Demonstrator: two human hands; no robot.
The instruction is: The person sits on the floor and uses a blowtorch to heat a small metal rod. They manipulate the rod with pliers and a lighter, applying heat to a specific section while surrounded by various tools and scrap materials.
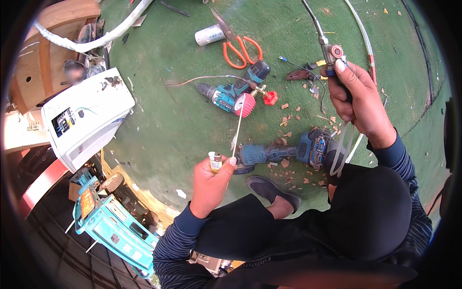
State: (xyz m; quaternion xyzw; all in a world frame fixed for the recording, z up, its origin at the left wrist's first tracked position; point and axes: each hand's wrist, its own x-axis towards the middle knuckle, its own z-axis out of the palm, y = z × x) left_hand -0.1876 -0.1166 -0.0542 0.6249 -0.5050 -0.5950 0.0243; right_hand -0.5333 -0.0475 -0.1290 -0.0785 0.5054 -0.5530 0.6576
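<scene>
My left hand [210,185] is closed round a small lighter [215,163], with a thin pale rod [238,126] pinched at the fingertips. The rod points up, its far end overlapping a pressure gauge with a pink cover [246,105] in the picture; contact is unclear. My right hand [361,98] grips a gas torch [332,52] by its handle, thumb near the red knob. Its metal tube points up and away; no flame shows. Clear hoses [342,149] hang below this hand. A red valve knob [270,98] and a thin copper tube [202,79] adjoin the gauge.
A teal cordless drill [224,98] lies behind the gauge, near orange-handled shears [243,53], a white can [210,35] and pliers [301,74]. A blue angle grinder [269,153] rests by my shoe. Leftward are a white appliance [91,113] and a turquoise plastic frame [113,221].
</scene>
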